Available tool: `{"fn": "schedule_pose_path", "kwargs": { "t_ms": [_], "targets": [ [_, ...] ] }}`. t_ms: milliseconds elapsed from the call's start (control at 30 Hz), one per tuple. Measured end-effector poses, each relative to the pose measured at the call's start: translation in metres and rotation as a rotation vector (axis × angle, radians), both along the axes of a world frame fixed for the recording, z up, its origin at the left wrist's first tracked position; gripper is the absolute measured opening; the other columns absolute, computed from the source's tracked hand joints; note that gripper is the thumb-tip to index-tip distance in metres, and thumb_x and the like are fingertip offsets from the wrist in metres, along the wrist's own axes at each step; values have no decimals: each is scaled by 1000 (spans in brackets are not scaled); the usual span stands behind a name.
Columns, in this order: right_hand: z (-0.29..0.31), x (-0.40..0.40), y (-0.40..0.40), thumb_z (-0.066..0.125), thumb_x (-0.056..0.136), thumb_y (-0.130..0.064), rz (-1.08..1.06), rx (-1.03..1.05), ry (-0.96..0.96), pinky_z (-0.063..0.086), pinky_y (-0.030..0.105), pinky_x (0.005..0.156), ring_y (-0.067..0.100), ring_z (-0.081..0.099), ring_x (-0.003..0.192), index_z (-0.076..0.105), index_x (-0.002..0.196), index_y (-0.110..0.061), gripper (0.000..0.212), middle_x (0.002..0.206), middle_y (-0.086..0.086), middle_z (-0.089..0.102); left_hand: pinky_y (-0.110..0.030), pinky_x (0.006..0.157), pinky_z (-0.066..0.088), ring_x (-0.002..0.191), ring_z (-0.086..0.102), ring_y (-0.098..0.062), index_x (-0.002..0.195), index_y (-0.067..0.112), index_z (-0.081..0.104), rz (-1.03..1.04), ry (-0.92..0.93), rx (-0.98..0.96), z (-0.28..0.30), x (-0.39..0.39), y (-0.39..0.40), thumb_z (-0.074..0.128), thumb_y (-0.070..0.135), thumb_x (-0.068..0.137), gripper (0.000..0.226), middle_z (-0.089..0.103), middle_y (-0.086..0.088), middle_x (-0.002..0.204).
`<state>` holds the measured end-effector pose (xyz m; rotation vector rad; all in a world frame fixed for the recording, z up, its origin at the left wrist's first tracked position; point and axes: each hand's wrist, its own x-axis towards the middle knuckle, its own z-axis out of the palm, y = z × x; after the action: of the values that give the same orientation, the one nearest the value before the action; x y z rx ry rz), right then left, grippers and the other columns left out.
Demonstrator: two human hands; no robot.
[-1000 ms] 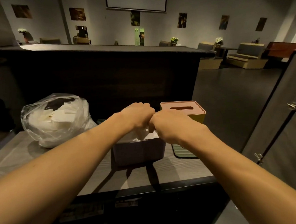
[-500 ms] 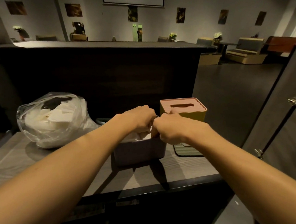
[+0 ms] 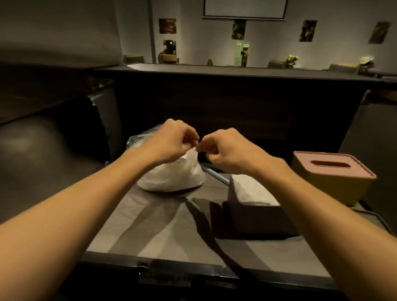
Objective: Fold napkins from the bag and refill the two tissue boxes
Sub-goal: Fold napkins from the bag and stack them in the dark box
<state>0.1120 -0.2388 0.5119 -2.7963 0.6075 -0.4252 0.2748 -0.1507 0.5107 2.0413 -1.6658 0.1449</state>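
A clear plastic bag (image 3: 171,177) full of white napkins sits at the back of the grey tabletop (image 3: 155,225). My left hand (image 3: 169,142) and my right hand (image 3: 225,151) meet just above it, fingers curled, pinching the bag's top edge between them. To the right stands an open grey tissue box (image 3: 250,221) with white napkins (image 3: 248,189) inside; my right forearm crosses over it. Further right is a yellow tissue box (image 3: 339,188) with a slotted pink lid on.
A dark counter wall (image 3: 236,106) rises right behind the table. A pale blue strip (image 3: 214,172) lies between bag and grey box. The table's dark front edge (image 3: 200,269) runs near me. Floor drops away at the right.
Both hands left the open grey box and moved up and left to the top of the bag. The view swung left, so the boxes now sit at the right.
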Motion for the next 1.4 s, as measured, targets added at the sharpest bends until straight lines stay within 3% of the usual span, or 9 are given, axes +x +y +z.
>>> {"fn": "schedule_pose_path", "kwargs": {
  "t_ms": [267,400,533,800,933,1067,1200,1300,1400],
  "targets": [
    [-24,90,3,68,96,-46,59,-30,174,32,40,122,27,32,151,25,164,-19,85,166,7,32,-33,112,42,136,53,-23,148,13,52,143,148,118,-29,75,27,63,-6,88,64,58,-9,145],
    [-30,106,-4,60,100,-32,-86,-28,122,53,41,95,29,61,118,50,146,-19,49,136,8,62,-40,119,38,146,42,-22,157,27,39,116,213,193,-48,82,20,60,-11,79,90,50,-3,154],
    [-43,108,-2,58,99,-27,-157,-237,54,43,35,71,25,61,89,62,126,-15,30,112,8,68,-32,121,33,149,38,-21,162,23,28,124,265,174,-57,84,15,56,-12,80,93,46,-2,158],
    [-51,111,-9,54,103,-19,-232,-396,-97,37,39,62,27,58,72,66,91,-15,18,84,5,64,-33,121,32,149,37,-22,162,14,23,146,291,95,-51,78,19,55,-10,86,86,44,-7,158],
    [-48,108,-9,58,100,-19,-178,-224,-273,56,43,66,22,64,71,71,93,-17,15,79,0,66,-35,113,39,141,46,-25,157,12,36,111,289,2,-48,72,24,54,-8,89,73,52,-10,151],
    [-39,99,-1,58,102,-18,-145,24,-479,53,23,66,9,65,77,73,118,-18,22,89,-4,69,-27,96,46,129,54,-19,153,20,42,110,322,-141,-48,64,27,57,-3,87,71,59,-1,137],
    [-34,90,9,57,101,-17,-174,186,-635,44,9,54,-1,59,66,71,103,-17,14,80,-10,63,-15,86,40,121,53,-9,164,19,14,202,538,-304,-54,48,26,62,7,93,86,54,5,136],
    [-33,81,18,59,99,-16,-183,503,-761,51,13,62,-3,62,70,68,94,-17,10,82,-2,66,-20,96,41,131,53,-13,165,19,8,260,712,-463,-54,32,27,70,20,95,94,54,0,147],
    [-43,68,31,62,99,-19,-143,926,-792,61,37,84,23,72,100,70,112,-16,15,105,7,73,-19,96,45,122,57,-10,164,19,11,254,984,-599,-58,11,38,74,43,88,102,59,2,141]
  ]
}}
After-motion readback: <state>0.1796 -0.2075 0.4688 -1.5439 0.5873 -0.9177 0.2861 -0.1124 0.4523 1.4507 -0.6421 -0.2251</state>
